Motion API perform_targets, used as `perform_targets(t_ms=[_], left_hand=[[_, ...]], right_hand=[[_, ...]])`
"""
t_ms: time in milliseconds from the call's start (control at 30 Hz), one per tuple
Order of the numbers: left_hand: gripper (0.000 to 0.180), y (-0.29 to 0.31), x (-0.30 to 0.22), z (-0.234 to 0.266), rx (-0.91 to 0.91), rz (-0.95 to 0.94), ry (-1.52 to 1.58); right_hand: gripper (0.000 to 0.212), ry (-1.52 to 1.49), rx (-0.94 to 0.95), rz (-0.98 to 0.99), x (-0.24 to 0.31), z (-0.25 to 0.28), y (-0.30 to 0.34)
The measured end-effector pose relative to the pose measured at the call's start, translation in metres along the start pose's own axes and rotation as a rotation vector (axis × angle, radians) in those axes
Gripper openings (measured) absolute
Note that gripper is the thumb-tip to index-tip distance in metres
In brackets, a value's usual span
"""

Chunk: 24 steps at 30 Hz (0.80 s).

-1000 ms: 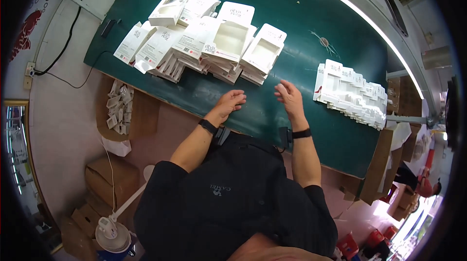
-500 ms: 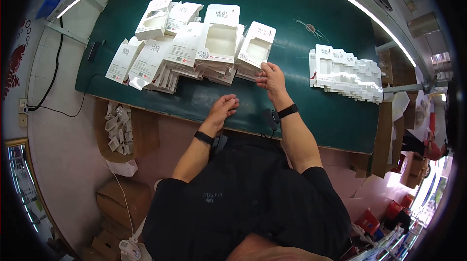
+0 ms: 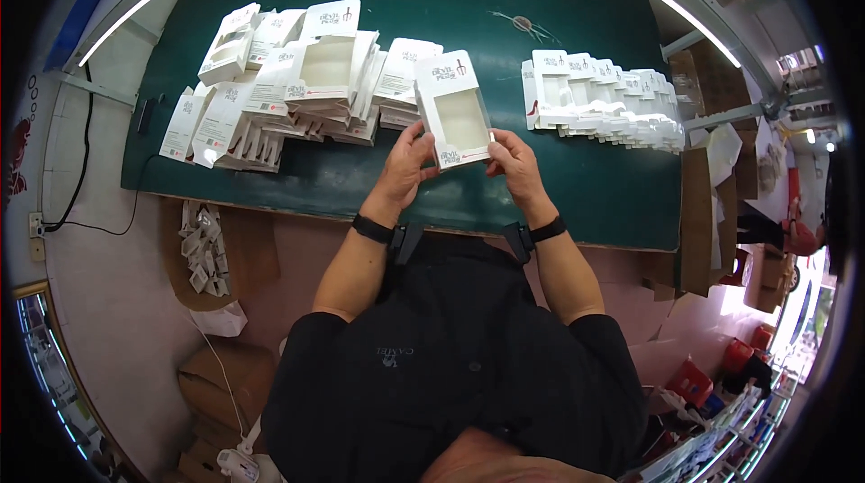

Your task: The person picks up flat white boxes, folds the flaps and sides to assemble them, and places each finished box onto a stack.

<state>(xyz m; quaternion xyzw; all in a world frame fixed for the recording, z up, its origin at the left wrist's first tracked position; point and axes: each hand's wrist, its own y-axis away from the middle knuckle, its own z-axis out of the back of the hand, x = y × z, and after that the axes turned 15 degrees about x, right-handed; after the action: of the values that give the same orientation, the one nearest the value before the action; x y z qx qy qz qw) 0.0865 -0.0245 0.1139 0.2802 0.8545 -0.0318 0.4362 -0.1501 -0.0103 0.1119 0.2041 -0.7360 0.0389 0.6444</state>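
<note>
Between my two hands is a white window box [image 3: 460,118], a flat carton with a large cut-out front and a printed top flap. My left hand [image 3: 407,166] grips its lower left side. At the lower right corner, the thumb and fingers of my right hand [image 3: 515,163] pinch the edge. The box tilts slightly over the near part of the green table. Stacks of similar white boxes [image 3: 324,68] lie just to the left, overlapping one another. Off to the right is a fanned row of matching boxes [image 3: 604,95].
The green table [image 3: 360,178] spans the front. A loose tangle of thin strips [image 3: 523,24] lies on its far part. Below its left edge stands an open carton [image 3: 252,253] with white pieces inside. Brown cartons [image 3: 698,222] flank the right edge. Light bars [image 3: 667,5] arch over the table.
The right hand has drawn a box off the near end of the left stacks toward me. My left hand has come up and taken its left side. The whole view has shifted slightly.
</note>
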Motion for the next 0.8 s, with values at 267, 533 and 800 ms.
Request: perform_targets(t_ms=[267,533,800], left_hand=[[0.05,-0.043,0.02,-0.039,0.084,0.071,0.284],[0.044,-0.05,0.023,-0.066,0.079,0.07,0.401],[0.045,-0.049,0.019,-0.078,0.038,0.082,0.328]], right_hand=[[0.051,0.024,-0.025,0.22,0.027,0.007,0.02],[0.059,0.139,-0.068,0.252,0.032,0.02,0.017],[0.069,0.288,-0.198,0.33,0.036,0.012,0.005]])
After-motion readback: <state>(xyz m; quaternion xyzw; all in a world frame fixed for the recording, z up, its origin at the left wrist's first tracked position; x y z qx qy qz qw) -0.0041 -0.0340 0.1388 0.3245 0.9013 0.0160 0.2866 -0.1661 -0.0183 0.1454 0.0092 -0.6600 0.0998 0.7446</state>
